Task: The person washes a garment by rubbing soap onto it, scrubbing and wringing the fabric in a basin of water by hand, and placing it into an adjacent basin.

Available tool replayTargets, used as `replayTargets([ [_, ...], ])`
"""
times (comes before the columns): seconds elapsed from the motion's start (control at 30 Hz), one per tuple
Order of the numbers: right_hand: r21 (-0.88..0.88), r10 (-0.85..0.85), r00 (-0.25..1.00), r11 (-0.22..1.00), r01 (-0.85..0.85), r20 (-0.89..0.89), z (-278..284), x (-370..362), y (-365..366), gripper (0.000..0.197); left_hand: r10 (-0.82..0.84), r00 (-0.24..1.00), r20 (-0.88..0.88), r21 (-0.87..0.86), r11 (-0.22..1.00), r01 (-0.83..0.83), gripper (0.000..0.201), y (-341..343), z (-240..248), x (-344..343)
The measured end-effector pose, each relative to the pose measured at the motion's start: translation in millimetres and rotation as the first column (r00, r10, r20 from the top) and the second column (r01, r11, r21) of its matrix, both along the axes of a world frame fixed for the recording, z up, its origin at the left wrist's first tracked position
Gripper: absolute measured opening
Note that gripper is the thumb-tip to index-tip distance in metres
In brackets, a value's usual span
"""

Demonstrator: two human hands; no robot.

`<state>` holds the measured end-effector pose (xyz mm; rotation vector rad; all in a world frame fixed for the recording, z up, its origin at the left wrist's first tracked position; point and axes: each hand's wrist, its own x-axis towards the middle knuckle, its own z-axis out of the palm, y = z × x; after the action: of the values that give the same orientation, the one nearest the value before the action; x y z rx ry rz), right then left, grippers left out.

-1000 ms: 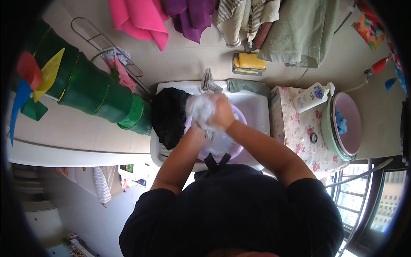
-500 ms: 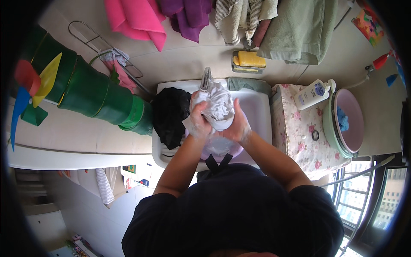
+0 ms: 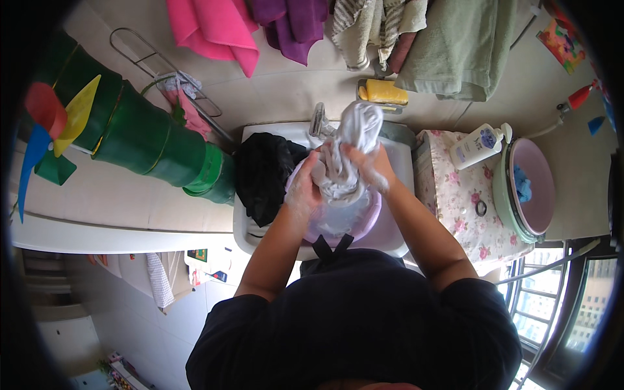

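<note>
A wet white cloth is bunched and lightly twisted between my two hands, its upper end sticking up near the faucet. My left hand, with suds on its wrist, grips the lower left of the cloth. Its right side is held by my right hand, fingers wrapped round it. Below is a light purple basin with cloudy, soapy water, standing in the white sink. Black fabric lies heaped in the sink, left of the basin.
On the right, a flowered cover bears a white pump bottle and stacked basins holding a blue cloth. A soap dish is on the wall below hanging towels. A large green segmented column stands at left.
From a round bundle over the basin, the white cloth has become a longer, twisted shape pointing up and right. My right hand has moved up and right along it, uncovering more of the basin.
</note>
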<state>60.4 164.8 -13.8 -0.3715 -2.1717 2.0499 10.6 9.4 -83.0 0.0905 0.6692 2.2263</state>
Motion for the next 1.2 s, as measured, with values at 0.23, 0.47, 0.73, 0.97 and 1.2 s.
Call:
replayTargets([
  [0.23, 0.776, 0.276, 0.878, 0.611, 0.155, -0.392, -15, 15, -38, 0.063, -0.486, 0.851, -0.200, 0.636, 0.596, 0.490, 0.041, 24, 14, -19],
  [0.47, 0.208, -0.107, 0.980, 0.968, 0.142, -0.168, -35, -36, -13, 0.049, 0.225, 0.958, -0.177, -0.159, 0.954, -0.254, 0.033, 22, 0, -12],
  [0.73, 0.019, -0.077, 0.996, 0.997, 0.077, 0.049, -83, -65, 7, 0.051, 0.171, 0.927, -0.334, -0.330, 0.900, -0.285, 0.025, 14, -4, -14],
  [0.97, -0.944, 0.122, 0.977, 0.262, -0.200, -0.173, -60, -24, 31, 0.036, 0.207, 0.919, -0.337, -0.113, 0.960, -0.258, 0.030, -22, -11, -17],
  [1.2, 0.665, 0.454, 0.733, 0.747, -0.002, -0.507, -27, 1, -26, 0.033, 0.042, 0.964, 0.263, 0.094, 0.993, -0.069, 0.049, -15, -10, -10],
])
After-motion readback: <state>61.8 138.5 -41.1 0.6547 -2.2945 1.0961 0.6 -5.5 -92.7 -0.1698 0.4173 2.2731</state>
